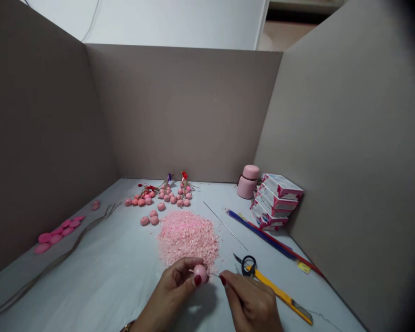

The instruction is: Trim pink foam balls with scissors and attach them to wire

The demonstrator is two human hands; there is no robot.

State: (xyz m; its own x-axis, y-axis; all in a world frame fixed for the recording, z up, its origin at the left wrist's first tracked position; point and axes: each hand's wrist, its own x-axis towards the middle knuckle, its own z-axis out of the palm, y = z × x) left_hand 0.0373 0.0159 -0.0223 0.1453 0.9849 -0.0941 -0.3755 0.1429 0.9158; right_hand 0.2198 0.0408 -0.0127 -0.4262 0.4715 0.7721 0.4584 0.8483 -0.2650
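My left hand [176, 286] pinches a round pink bead [200, 273] between thumb and fingers. My right hand [252, 299] is closed beside it, its fingertips on a thin needle-like piece [213, 275] that points toward the bead's right side. Whether its tip enters the bead is too small to tell. Just beyond the bead lies a heap of pink chips [190, 235]. Right of the heap a long thin metal rod [225, 226] rests on the table. Small black-handled scissors [248, 266] and a yellow box cutter [280, 295] lie near my right hand.
Loose pink beads [149, 218] and tied bead bunches [174, 193] sit at the back left. Flat pink discs [57, 234] and long brown cords [69, 251] lie left. On the right are a pink flask [248, 182], stacked boxes [276, 200] and blue and red strips [263, 235]. Grey panels [186, 110] enclose the table.
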